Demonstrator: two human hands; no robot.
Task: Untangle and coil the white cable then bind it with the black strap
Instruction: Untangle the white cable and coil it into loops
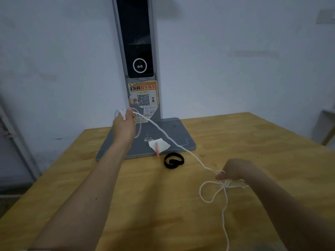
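Clearly the thin white cable [168,135] ran taut through the air between both hands, while slack loops and a small snarl hung beneath the right hand [233,169] and trailed across the yellow wooden tabletop [253,142] toward its near edge. The left hand [125,122], raised above the grey flat base of the upright kiosk stand [174,131], gripped a few gathered turns; the right pinched the cable at the knot. Judging by this, untangling was under way, and it would go best by easing tension and teasing the snarl open rather than pulling it tight. The looped black fabric strap [174,160] lay unused between the arms, beside a white paper scrap [161,144] and a pink pen [157,149].
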